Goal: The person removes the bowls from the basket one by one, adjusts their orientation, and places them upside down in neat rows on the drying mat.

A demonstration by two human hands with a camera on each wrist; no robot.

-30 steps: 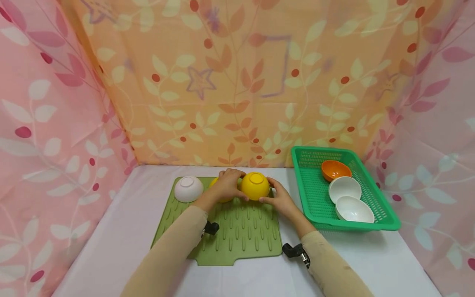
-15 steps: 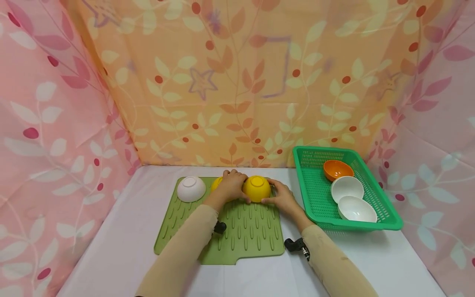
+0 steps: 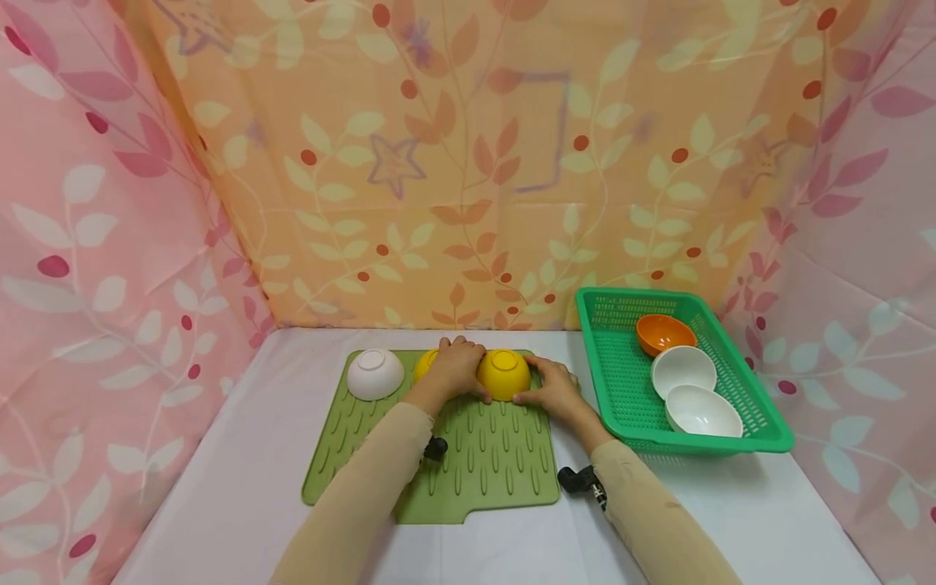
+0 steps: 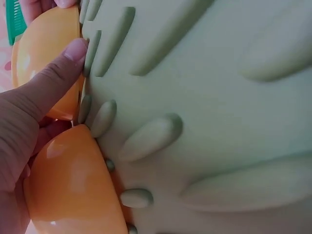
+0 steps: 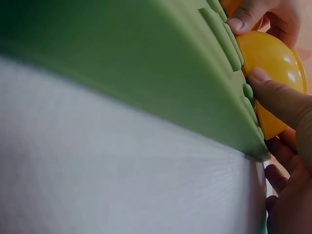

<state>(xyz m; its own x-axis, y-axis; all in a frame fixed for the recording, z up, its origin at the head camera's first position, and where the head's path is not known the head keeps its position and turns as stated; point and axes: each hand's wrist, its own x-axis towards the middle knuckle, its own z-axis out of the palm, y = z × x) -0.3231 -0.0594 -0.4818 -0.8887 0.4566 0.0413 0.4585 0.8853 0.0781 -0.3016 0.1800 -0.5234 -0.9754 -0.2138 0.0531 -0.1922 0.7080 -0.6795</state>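
An upside-down yellow bowl (image 3: pixel 504 375) sits rim down at the back right of the green ridged mat (image 3: pixel 497 463). Both hands grip it from opposite sides: my left hand (image 3: pixel 457 370) at its left, my right hand (image 3: pixel 553 392) at its right. In the left wrist view, the left thumb lies along the bowl (image 4: pixel 48 39) close to the mat. The right thumb presses on the bowl (image 5: pixel 273 56) in the right wrist view. Partly hidden behind the left hand is a second yellow bowl (image 3: pixel 424 364), also inverted. A white bowl (image 3: pixel 375 375) stands upside down farther left.
To the right stands a green basket (image 3: pixel 601 382) holding an orange bowl (image 3: pixel 665 333) and two white bowls, one of them the nearer white bowl (image 3: pixel 704 413). White cloth (image 3: pixel 219 487) covers the table. Patterned fabric (image 3: pixel 468 162) hangs behind and at both sides.
The held yellow bowl has come down slightly onto the mat, both hands moving with it. In the last half second hands and bowl have stayed almost still.
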